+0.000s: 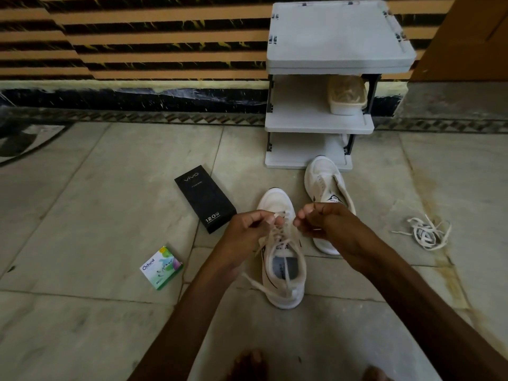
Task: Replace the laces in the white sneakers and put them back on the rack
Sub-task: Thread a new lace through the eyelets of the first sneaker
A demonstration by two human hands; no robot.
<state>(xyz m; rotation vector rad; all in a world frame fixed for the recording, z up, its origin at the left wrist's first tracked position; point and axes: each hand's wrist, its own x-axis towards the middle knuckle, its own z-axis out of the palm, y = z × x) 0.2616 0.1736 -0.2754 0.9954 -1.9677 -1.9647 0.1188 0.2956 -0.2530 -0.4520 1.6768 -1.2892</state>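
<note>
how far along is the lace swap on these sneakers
Done: the far sneaker shows no lace, loose laces piled on the floor. In hand: left hand and right hand pinch the lace on the near sneaker. Left: finish it, lace the far one, put both on the rack.

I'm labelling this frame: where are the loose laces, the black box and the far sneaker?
loose laces (424, 233), head view, middle of the tangle.
black box (204, 198), head view, centre of its top face.
far sneaker (322, 171), head view, on its toe.
</note>
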